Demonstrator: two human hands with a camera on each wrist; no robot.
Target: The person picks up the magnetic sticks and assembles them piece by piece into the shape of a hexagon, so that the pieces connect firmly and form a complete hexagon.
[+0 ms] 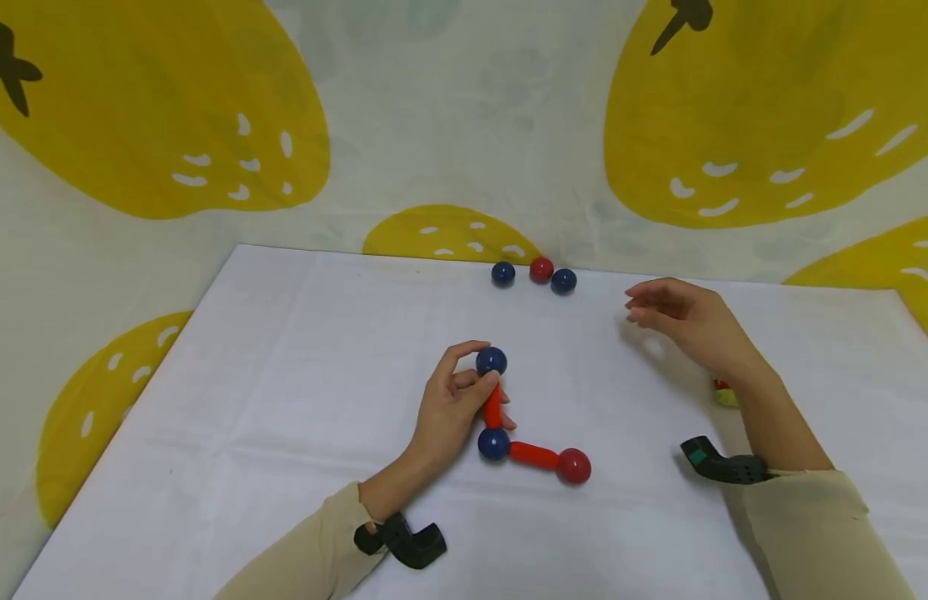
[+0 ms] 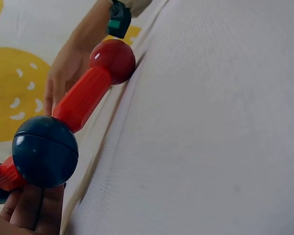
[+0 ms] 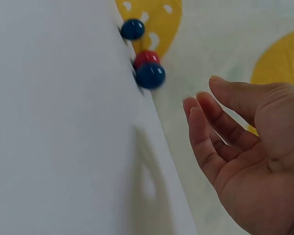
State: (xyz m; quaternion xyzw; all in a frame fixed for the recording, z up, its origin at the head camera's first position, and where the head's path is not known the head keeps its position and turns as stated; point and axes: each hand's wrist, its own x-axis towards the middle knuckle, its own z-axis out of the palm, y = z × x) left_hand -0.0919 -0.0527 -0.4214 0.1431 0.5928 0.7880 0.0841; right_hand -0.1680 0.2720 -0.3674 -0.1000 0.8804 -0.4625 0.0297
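Note:
My left hand grips the upper end of an L-shaped piece built of balls and rods. Thumb and fingers are around its top blue ball and the upright red rod. A second blue ball forms the corner. From there another red rod runs to a red ball at the free end. My right hand hovers over the right side of the table, fingers loosely bent and holding nothing. It is nearest to a loose blue ball at the back edge.
At the back edge of the white table lie another blue ball and a red ball. A small red and yellow thing is mostly hidden by the right wrist. A cloth with yellow fruit shapes hangs behind.

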